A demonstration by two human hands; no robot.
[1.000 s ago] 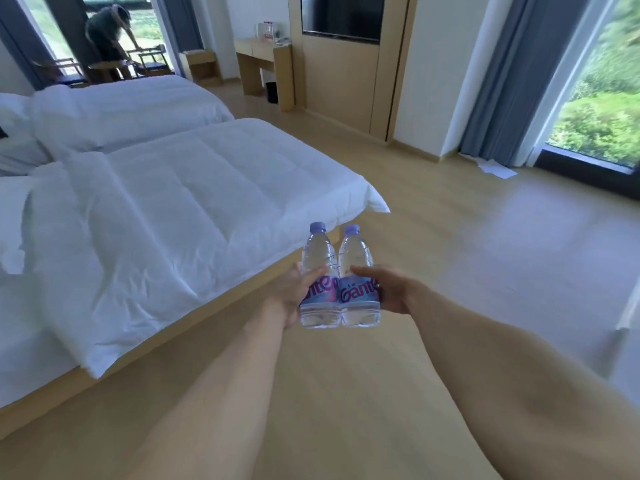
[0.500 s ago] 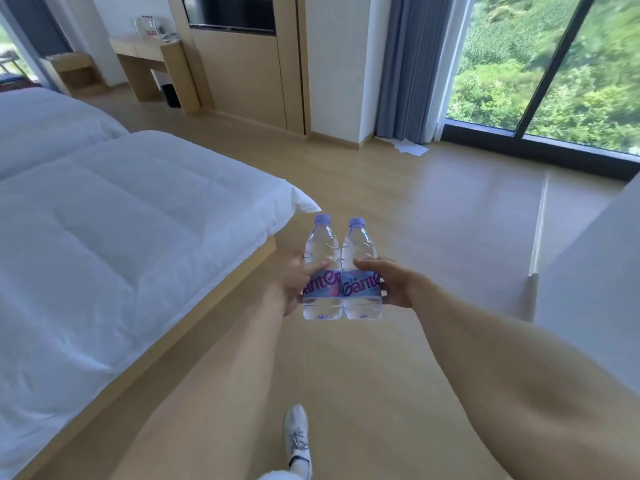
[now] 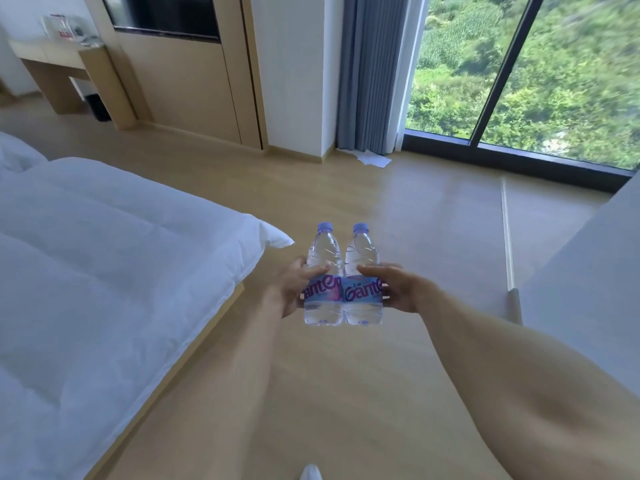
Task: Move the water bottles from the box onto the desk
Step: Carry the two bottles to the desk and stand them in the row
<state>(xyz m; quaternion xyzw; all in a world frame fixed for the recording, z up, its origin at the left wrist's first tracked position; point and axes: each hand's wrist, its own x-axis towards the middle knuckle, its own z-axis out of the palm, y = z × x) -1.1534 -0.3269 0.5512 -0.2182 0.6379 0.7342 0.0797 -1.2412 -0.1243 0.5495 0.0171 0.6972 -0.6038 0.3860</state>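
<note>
While I cross the bedroom floor, two water bottles ride upright and side by side between my hands, clear of the box and not yet set down.

My left hand curls round the left bottle and my right hand curls round the right bottle, the two touching at their labels and held out over the floor just past the corner of the bed. I count two bottles, each with one pale purple cap, and two hands, both gripping. No box shows in this view, so I cannot tell how many bottles are left in it. A wooden tabletop stands well apart at the far left wall; I judge the carry about midway, with the placing still to come.
</note>
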